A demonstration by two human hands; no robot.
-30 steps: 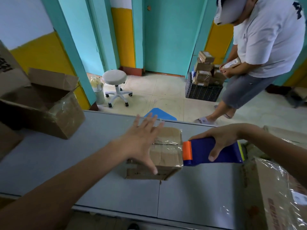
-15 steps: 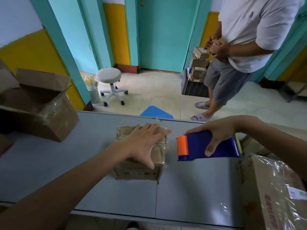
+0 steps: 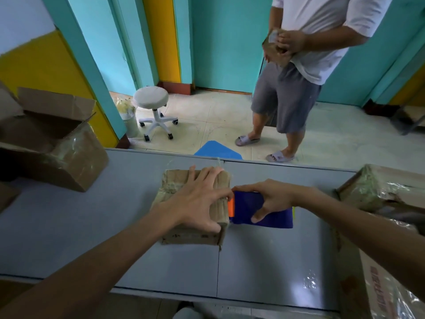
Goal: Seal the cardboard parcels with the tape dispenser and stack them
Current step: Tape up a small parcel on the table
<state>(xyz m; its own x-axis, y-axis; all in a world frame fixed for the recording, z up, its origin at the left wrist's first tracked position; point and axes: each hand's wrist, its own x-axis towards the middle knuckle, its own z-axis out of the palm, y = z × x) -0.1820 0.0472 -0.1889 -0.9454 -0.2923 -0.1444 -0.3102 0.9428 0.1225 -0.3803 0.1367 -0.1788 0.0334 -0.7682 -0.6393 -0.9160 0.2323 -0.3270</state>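
Small brown cardboard parcel (image 3: 176, 180) is sat mid grey surface (image 3: 103, 226), with glossy tape seen across its top. It is pinned by the left hand (image 3: 197, 201), fingers spread flat, nothing clasped. Blue tape dispenser with orange edge (image 3: 276, 219) is butted against its right side and gripped by the right hand (image 3: 273, 199). Judged: a sealing pass is under way and stacking is not begun. Film-wrapped boxes (image 3: 372, 187) are parked at right.

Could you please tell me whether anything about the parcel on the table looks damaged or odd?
Yes: the parcel under the left hand looks battered. Its front face is creased, the clear tape over it is wrinkled, and a loose tape end sticks up at its far edge.
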